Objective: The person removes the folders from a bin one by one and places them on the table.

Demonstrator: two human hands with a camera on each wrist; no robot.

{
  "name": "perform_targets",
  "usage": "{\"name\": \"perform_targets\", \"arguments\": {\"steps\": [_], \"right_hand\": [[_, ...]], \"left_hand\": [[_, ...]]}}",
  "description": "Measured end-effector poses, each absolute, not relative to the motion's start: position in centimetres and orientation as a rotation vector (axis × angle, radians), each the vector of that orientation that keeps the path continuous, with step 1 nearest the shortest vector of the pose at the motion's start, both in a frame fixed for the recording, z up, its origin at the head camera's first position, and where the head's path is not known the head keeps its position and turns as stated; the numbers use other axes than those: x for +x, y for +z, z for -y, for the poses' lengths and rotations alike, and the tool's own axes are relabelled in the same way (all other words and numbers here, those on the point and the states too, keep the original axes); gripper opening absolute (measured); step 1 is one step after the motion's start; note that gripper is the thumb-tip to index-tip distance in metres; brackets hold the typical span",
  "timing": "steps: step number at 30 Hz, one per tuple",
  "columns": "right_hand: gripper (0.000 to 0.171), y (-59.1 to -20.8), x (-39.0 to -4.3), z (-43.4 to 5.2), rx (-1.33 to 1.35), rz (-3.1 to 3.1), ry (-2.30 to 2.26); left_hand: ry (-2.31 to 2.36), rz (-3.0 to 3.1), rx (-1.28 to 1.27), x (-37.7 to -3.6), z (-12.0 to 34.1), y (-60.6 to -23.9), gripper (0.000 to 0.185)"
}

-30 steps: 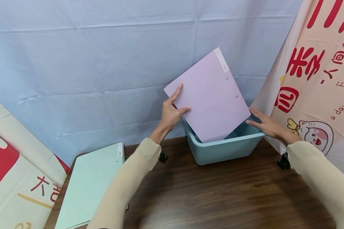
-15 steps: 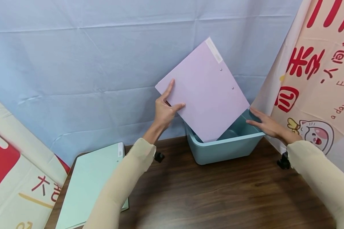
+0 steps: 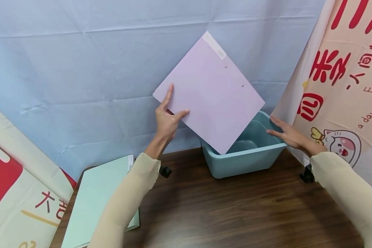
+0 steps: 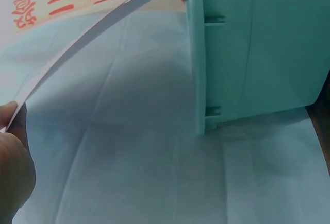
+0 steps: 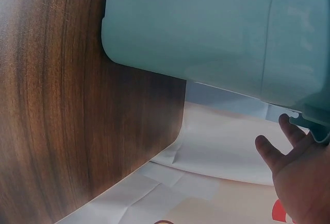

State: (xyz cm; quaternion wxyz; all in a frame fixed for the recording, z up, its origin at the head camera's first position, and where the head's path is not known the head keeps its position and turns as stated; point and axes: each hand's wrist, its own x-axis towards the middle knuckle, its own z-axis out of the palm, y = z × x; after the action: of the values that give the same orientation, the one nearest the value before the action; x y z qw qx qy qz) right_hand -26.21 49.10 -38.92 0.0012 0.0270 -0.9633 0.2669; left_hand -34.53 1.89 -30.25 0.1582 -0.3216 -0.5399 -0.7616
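Observation:
My left hand (image 3: 168, 115) pinches the left corner of a lilac folder (image 3: 209, 93), thumb on its front, and holds it tilted in the air. The folder's lowest corner hangs over the open teal bin (image 3: 251, 160) at the table's back right. In the left wrist view the folder's thin edge (image 4: 87, 38) runs from my fingers toward the bin's side (image 4: 258, 49). My right hand (image 3: 286, 132) lies with straight fingers on the bin's right rim; the right wrist view shows those fingers (image 5: 289, 147) under the bin's wall (image 5: 206, 33).
A pale green folder (image 3: 96, 201) lies flat at the left end of the dark wooden table (image 3: 235, 213). A blue cloth backdrop (image 3: 80, 69) hangs behind, with printed banners at left (image 3: 15, 193) and right (image 3: 344, 79). A black clamp (image 3: 306, 175) sits on the table's right edge.
My left hand has raised the lilac folder up and to the left, so it has come out of the bin. The right hand has stayed on the rim.

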Motion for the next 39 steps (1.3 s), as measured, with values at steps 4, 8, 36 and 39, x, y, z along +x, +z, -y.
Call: {"name": "perform_targets", "arguments": {"steps": [4, 8, 36, 39], "right_hand": [[0.088, -38.8, -26.3, -49.1, 0.084, 3.03, 0.821], [0.088, -38.7, -26.4, -49.0, 0.087, 3.029, 0.826], [0.088, -38.9, -26.4, -49.4, 0.089, 3.019, 0.871], [0.088, -39.0, -26.4, -49.3, 0.084, 3.021, 0.86]], "left_hand": [[-2.206, 1.476, -0.922, -34.4, -1.1, -30.0, 0.103], [-2.229, 1.426, -0.927, -34.2, -0.4, -29.5, 0.103], [-2.253, 1.339, -0.952, -32.3, 5.5, -27.4, 0.104], [-2.26, 1.347, -0.942, -31.9, 6.3, -27.2, 0.105]]}}
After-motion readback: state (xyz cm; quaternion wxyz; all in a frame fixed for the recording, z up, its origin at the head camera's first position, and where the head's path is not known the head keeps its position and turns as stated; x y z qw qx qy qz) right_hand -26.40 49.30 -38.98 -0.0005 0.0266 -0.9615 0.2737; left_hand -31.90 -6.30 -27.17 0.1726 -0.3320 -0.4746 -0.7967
